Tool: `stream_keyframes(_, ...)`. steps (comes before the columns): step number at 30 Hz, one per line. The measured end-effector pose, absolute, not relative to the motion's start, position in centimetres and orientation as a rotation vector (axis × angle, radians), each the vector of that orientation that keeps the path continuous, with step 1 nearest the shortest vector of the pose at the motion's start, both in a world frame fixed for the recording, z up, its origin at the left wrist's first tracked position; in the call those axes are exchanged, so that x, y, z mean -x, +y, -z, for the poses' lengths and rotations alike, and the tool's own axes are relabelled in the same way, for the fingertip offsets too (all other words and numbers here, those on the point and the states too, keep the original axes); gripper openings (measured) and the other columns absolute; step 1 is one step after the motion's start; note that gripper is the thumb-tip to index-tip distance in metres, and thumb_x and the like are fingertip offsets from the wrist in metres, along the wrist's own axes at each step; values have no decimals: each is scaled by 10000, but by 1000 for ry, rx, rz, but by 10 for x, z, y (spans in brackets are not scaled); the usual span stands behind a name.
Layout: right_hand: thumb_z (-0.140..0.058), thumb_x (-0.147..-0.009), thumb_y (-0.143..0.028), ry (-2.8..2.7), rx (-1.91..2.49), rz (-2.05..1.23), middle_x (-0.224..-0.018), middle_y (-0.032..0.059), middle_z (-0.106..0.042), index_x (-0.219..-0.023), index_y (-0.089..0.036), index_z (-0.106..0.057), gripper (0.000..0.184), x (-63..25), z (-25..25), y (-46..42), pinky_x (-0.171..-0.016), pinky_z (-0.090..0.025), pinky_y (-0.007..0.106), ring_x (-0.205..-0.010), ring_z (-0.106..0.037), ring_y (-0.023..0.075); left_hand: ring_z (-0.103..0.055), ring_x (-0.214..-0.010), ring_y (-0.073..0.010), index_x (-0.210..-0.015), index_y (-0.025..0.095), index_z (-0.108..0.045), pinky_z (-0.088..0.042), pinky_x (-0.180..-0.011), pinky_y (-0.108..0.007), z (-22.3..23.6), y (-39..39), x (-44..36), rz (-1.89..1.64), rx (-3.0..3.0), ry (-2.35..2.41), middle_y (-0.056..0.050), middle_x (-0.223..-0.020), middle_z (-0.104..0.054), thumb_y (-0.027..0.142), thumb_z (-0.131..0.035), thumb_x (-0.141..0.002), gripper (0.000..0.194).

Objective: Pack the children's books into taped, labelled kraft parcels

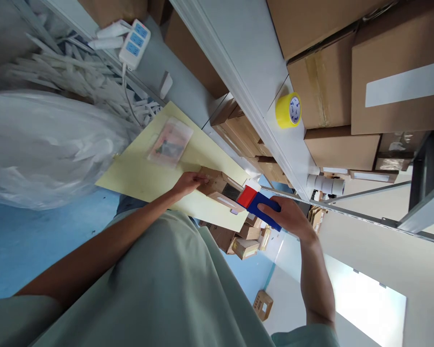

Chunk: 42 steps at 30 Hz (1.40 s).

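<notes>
My left hand (189, 185) pinches the near end of a small brown cardboard box (213, 185), fingers closed on its edge. The box lies over a pale yellow board (141, 164), and its far end looks open. My right hand (289, 217) is wrapped round a flat blue piece with a red end (264, 208), which looks like a slim box. Its red end meets the open end of the cardboard box; how far it reaches inside is hidden. On the board beside my left hand lies a clear, pinkish packet (171, 142) with something dark in it.
A white power strip (134, 44) and yellow tape roll (288, 110) rest on grey shelving. Large cartons (321, 82) are stacked on the shelf. A bulky clear plastic bag (50, 149) stands left of the board. Small boxes (246, 246) sit beyond the board's far edge.
</notes>
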State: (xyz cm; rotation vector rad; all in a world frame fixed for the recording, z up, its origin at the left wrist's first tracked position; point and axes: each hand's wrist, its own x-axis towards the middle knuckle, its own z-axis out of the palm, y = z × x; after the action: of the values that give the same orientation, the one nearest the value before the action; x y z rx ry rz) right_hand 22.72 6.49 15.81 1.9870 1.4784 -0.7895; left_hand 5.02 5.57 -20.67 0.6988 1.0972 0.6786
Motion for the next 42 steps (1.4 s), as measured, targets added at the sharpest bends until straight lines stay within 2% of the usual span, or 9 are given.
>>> stream_keyframes(6, -594, -940, -793, 1497, -1976, 764, -678, 19, -678, -789, -235, -633, 580, -225, -157, 60, -534, -371, 281, -611, -620, 180, -772, -964, -267, -946, 229, -841, -558, -853, -308, 203, 51, -49, -709, -943, 1167, -67, -994, -844, 523, -738, -800, 343)
stream_keyframes(12, -594, -932, -807, 1516, -1979, 754, -675, 18, -675, -768, -240, -623, 591, -223, -156, 55, -538, -374, 286, -613, -612, 179, -772, -1032, -301, -954, 263, -856, -557, -902, -341, 200, 49, -49, -702, -1020, 1250, -49, -1050, -854, 461, -704, -856, 268)
stream_keyframes(15, -592, -931, -813, 1540, -1978, 753, -676, 17, -677, -771, -243, -623, 593, -223, -157, 52, -534, -375, 287, -605, -611, 177, -759, -1083, -345, -965, 239, -847, -565, -926, -370, 204, 50, -48, -656, -1091, 1332, -88, -1075, -837, 426, -767, -797, 264)
stream_keyframes(18, -585, -937, -802, 1538, -1975, 752, -672, 14, -674, -775, -243, -628, 584, -222, -159, 49, -530, -371, 288, -598, -610, 175, -751, -1067, -348, -1084, 202, -810, -579, -981, -412, 201, 46, -46, -636, -1160, 1386, -134, -1167, -802, 352, -810, -716, 398)
stream_keyframes(24, -587, -944, -787, 1518, -1988, 752, -670, 14, -672, -769, -240, -619, 575, -218, -161, 44, -527, -365, 286, -602, -611, 176, -695, -1283, -276, -1526, 207, -552, -567, -1137, -433, 162, 14, -51, -976, -1161, 911, -140, -1523, -623, 305, -663, -820, 722)
stream_keyframes(27, -587, -941, -803, 1513, -1996, 765, -686, 18, -683, -791, -237, -634, 588, -217, -160, 43, -530, -370, 286, -608, -619, 177, -652, -1358, -307, -1634, 215, -408, -558, -1157, -459, 154, 3, -59, -931, -1188, 853, -175, -1629, -511, 358, -729, -832, 877)
stream_keyframes(31, -583, -939, -816, 1517, -1986, 751, -688, 23, -692, -821, -234, -662, 598, -216, -158, 41, -525, -371, 289, -600, -628, 182, -589, -1422, -378, -1655, 212, -358, -533, -1172, -522, 158, 5, -62, -807, -1300, 984, -205, -1620, -493, 479, -834, -807, 1009)
stream_keyframes(35, -587, -936, -814, 1515, -1982, 745, -683, 19, -695, -843, -237, -682, 591, -214, -158, 39, -529, -366, 294, -601, -632, 187, -477, -1522, -375, -1624, 249, -427, -433, -1262, -529, 152, 20, -59, -893, -1509, 916, -176, -1651, -460, 402, -834, -843, 894)
stream_keyframes(42, -622, -948, -763, 1518, -1978, 720, -734, 26, -719, -865, -237, -691, 537, -207, -160, 39, -558, -362, 296, -634, -629, 187, -522, -1451, -374, -1280, 259, -710, -436, -1208, -565, 141, 40, -71, -873, -1795, 822, -143, -1576, -533, 193, -746, -851, 436)
